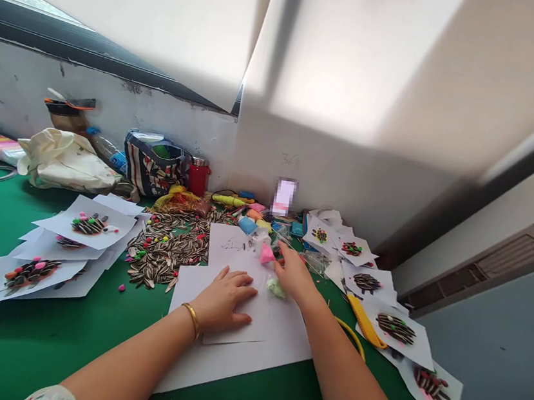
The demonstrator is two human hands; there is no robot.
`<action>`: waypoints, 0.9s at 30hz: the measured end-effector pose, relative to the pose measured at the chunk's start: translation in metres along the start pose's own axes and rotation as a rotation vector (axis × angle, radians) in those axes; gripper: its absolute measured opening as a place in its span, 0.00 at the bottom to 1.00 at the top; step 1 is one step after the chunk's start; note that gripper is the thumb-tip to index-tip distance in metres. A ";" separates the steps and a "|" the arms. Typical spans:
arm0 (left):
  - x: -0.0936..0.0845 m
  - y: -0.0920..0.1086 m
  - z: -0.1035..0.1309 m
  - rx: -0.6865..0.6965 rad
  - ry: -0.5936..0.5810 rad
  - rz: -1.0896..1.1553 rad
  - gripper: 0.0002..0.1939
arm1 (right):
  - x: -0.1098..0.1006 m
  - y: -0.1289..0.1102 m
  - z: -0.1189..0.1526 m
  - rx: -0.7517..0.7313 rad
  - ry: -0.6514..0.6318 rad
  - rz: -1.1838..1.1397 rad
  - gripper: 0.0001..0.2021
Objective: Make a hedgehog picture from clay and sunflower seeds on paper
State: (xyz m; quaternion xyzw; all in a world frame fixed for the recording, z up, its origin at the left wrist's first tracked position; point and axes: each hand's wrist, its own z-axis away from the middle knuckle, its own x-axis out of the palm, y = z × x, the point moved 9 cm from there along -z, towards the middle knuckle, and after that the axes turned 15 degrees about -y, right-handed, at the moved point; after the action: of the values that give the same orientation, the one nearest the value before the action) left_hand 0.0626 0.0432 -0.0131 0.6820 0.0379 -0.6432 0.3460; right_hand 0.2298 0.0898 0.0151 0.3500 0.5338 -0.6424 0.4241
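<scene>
My left hand (226, 302) lies flat with its fingers spread on white paper sheets (231, 367); a gold bangle circles the wrist. My right hand (294, 273) is over the upper right of the paper, with thumb and fingers apart beside a pink lump of modelling clay (267, 254). Whether the fingertips touch the clay is hard to make out. Just below that hand is a pale green piece of clay (276, 287), partly covered. The upper sheet (225, 243) carries a small dark drawing or marks.
Sunflower seeds (168, 246) are heaped left of the paper. Seed-and-clay pictures lie in a left stack (89, 223) and a right row (397, 329). Yellow-handled scissors (364, 319) rest at right. Clay packets (247, 225), a red bottle (198, 177) and bags (70, 159) stand along the wall.
</scene>
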 end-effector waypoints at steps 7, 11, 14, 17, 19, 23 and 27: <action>0.001 -0.002 -0.001 0.005 0.006 0.009 0.31 | 0.026 0.010 0.022 0.015 -0.273 0.198 0.20; 0.000 -0.002 -0.001 0.014 0.018 0.021 0.30 | 0.032 -0.002 0.010 -0.061 -0.088 0.028 0.17; -0.001 -0.001 -0.001 0.014 0.021 0.026 0.31 | 0.025 -0.010 0.005 -0.182 0.035 -0.154 0.21; -0.001 -0.001 -0.001 0.008 0.014 0.028 0.30 | 0.002 0.011 0.009 -0.102 0.104 -0.095 0.15; -0.001 -0.001 -0.003 0.009 0.013 0.031 0.30 | -0.022 0.039 0.018 0.050 0.178 -0.010 0.14; 0.000 -0.001 -0.005 0.022 0.021 0.041 0.29 | -0.041 0.091 0.032 0.342 0.093 0.143 0.17; 0.000 0.000 -0.008 0.010 0.042 0.042 0.28 | -0.023 0.103 0.028 0.349 -0.049 0.178 0.12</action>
State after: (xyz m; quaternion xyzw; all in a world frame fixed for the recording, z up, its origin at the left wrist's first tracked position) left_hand 0.0694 0.0470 -0.0137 0.6975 0.0277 -0.6216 0.3554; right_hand 0.3340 0.0592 0.0012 0.4482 0.3710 -0.6934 0.4250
